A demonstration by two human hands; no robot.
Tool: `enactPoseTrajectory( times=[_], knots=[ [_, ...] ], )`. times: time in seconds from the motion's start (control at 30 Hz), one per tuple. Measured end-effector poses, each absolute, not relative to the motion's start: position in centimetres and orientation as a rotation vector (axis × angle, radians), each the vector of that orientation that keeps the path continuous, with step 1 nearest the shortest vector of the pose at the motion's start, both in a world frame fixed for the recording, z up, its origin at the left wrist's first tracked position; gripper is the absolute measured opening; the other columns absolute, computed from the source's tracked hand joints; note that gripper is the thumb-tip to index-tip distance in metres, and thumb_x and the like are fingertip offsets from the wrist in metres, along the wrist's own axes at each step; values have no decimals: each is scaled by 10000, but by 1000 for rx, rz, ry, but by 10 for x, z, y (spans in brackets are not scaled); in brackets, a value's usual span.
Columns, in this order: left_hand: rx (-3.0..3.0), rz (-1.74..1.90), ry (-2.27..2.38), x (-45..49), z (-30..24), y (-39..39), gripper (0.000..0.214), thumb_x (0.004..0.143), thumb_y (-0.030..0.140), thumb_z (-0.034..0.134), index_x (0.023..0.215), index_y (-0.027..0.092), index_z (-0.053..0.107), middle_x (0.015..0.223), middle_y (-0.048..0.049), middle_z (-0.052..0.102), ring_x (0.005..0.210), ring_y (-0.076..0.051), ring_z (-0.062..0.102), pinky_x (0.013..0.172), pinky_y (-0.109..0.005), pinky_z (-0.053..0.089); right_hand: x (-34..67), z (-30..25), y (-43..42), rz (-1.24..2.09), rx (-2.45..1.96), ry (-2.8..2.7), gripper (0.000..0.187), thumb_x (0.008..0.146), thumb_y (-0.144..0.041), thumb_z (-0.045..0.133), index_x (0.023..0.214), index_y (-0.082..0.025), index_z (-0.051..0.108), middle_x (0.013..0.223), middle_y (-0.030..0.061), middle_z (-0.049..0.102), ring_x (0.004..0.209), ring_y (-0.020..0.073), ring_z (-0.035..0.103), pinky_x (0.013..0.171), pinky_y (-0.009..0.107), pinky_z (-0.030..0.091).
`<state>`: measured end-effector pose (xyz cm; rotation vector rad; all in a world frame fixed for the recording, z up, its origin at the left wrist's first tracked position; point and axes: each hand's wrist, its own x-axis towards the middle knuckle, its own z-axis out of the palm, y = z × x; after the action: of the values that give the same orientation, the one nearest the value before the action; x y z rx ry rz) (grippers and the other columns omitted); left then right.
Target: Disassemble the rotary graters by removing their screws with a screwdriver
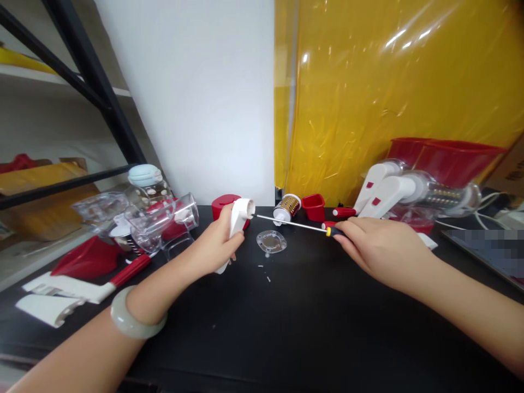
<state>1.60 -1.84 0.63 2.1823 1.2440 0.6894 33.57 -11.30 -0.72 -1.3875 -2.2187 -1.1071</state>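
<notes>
My left hand (215,240) is closed around a white plastic handle part (239,215), holding it up over the black table (262,316). My right hand (379,245) grips a screwdriver (295,224) by its yellow and black handle. The long metal shaft points left, and its tip touches the round end of the white part. A small clear round plate (271,242) lies on the table below the shaft. A pale green bangle (133,322) sits on my left wrist.
Clear plastic housings (155,218) and red and white parts (82,273) are piled at the left. A metal grater drum (286,207), a red cup (314,206) and assembled white-handled units (405,191) stand at the back. Red tubs (446,155) sit before yellow film. A tablet (487,245) lies right.
</notes>
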Motion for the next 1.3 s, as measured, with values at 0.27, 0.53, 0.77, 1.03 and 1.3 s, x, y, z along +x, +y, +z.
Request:
enactPoseTrajectory(
  times=[0.27,0.53,0.77,1.03,1.3],
  knots=[
    [2258,635,1275,17,11,-22,647,891,244,468,1474,134,210,598,39,577,522,-220,667,495,-304,523,336,-3,-111,-1295,-1260,-2188,262,1003,-293,487,892,-144,671,810,57,703,705,190,652,606,308,372],
    [2209,638,1277,16,10,-21,619,899,265,480,1455,165,228,609,44,562,524,-220,668,469,-290,522,334,-5,-113,-1444,-1244,-2072,239,968,-330,562,905,-133,682,916,59,738,577,143,592,523,295,310],
    [2152,709,1204,14,6,-20,614,883,257,507,1440,173,265,687,28,565,497,-194,644,446,-281,513,334,0,-119,-1645,-1149,-2075,151,880,-61,581,907,-174,678,974,44,753,682,153,622,586,295,331],
    [2073,682,1206,17,6,-22,678,878,271,516,1483,212,216,723,25,557,501,-193,626,469,-317,522,325,4,-123,-1616,-1217,-2014,238,946,-326,590,903,-109,679,852,101,712,705,203,602,648,336,380],
    [2122,682,1225,16,7,-23,662,879,262,508,1471,176,225,726,14,569,502,-190,632,476,-316,527,321,2,-124,-1529,-1350,-2130,249,948,-145,524,1128,-37,657,924,133,697,767,248,614,652,358,380]
  ],
)
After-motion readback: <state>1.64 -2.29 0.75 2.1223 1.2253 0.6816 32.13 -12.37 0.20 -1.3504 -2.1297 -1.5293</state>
